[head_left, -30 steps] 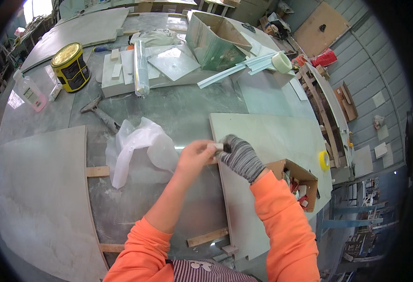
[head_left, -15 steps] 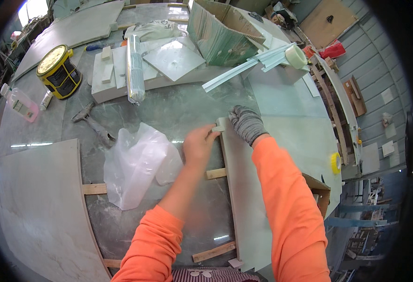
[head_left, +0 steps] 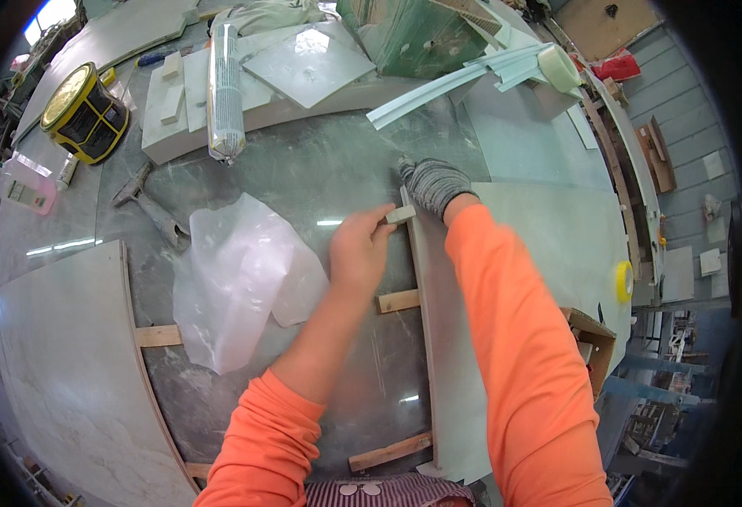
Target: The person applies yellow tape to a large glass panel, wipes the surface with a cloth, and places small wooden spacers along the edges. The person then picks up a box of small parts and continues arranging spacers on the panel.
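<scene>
Crosswise to the long left edge of the pale, flat, stone-like slab (head_left: 548, 237), a small pale-grey rectangular block (head_left: 401, 215) sits pinched in the bare left hand (head_left: 359, 249); the grey knit-gloved right hand (head_left: 437, 188) lies just beyond, by the slab's far left corner, its hold unclear

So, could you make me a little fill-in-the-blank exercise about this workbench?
1. The bare hand holding a small pale block is the person's ____ one.
2. Both sleeves are coloured ____.
3. The liquid in the clear bottle is coloured ____.
4. The bucket is coloured black and ____.

Missing words: left; orange; pink; yellow.
</scene>
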Tool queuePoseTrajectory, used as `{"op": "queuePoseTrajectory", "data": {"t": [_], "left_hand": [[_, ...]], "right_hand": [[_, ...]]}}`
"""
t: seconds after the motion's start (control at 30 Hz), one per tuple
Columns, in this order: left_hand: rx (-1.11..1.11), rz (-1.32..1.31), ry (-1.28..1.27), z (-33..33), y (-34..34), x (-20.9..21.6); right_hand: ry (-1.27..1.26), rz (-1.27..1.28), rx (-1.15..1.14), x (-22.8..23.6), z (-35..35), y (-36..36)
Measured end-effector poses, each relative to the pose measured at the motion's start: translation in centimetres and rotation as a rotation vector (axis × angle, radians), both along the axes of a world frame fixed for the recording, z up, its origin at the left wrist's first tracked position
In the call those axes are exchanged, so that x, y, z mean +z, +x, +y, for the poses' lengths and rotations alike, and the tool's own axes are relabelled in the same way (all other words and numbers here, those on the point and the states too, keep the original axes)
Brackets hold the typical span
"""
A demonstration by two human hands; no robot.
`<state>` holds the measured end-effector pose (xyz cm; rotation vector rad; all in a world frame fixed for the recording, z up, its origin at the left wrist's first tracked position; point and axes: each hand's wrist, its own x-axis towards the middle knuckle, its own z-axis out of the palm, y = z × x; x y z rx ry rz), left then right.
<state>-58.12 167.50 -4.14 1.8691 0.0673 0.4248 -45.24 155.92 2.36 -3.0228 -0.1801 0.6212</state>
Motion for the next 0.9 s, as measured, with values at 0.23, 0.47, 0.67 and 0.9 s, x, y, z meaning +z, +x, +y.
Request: {"op": "queuePoseTrajectory", "data": {"t": [0.23,0.47,0.67,0.9], "left_hand": [[-0.002,-0.036,-0.025,0.3,0.9,-0.1],[-0.026,-0.084,-0.038,0.5,0.8,-0.3],[0.007,-0.176,0.046,0.2,0.8,-0.2],[-0.029,-0.199,0.038,0.7,1.2,-0.4]], "right_hand": [[0.004,-0.063,0.078,-0.6,-0.2,0.0],[-0.087,-0.036,0.152,-1.4,-0.5,0.6],[-0.095,-0.067,0.151,-2.4,-1.0,1.1],[-0.116,-0.093,0.205,-2.0,-0.8,0.9]]}}
